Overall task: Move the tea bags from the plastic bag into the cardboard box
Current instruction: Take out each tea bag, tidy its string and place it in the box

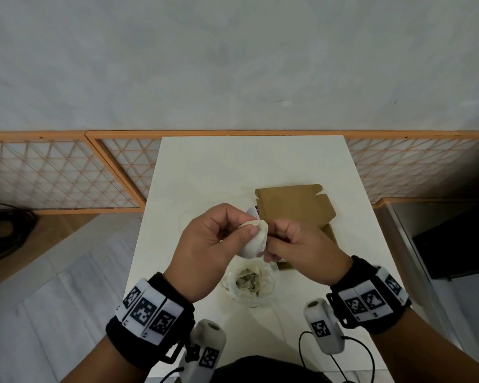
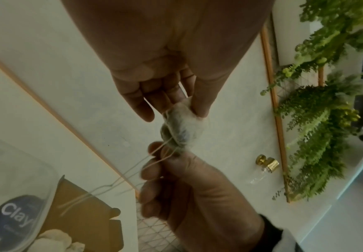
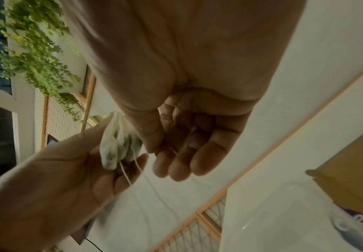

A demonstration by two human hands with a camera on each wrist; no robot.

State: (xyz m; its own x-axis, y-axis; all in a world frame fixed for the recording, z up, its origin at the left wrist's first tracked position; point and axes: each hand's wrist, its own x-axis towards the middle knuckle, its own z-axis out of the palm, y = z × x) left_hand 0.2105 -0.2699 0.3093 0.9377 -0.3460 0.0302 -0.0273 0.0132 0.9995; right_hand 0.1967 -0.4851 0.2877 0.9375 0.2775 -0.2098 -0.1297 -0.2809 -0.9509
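Left hand (image 1: 205, 244) pinches a clump of tea bags (image 1: 253, 239) above the worktop (image 1: 205, 167); right hand (image 1: 296, 244) pinches their strings (image 2: 154, 153); tangled strings could snag short of the cardboard box (image 1: 296, 205), perhaps tearing a bag

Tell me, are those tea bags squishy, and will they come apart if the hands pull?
Probably squishy: the tea bags look crumpled where the left hand pinches them. Likely very light, as fingertips alone hold the bunch. The thin strings run to the right hand and look tangled, so a hard pull might tear the paper.
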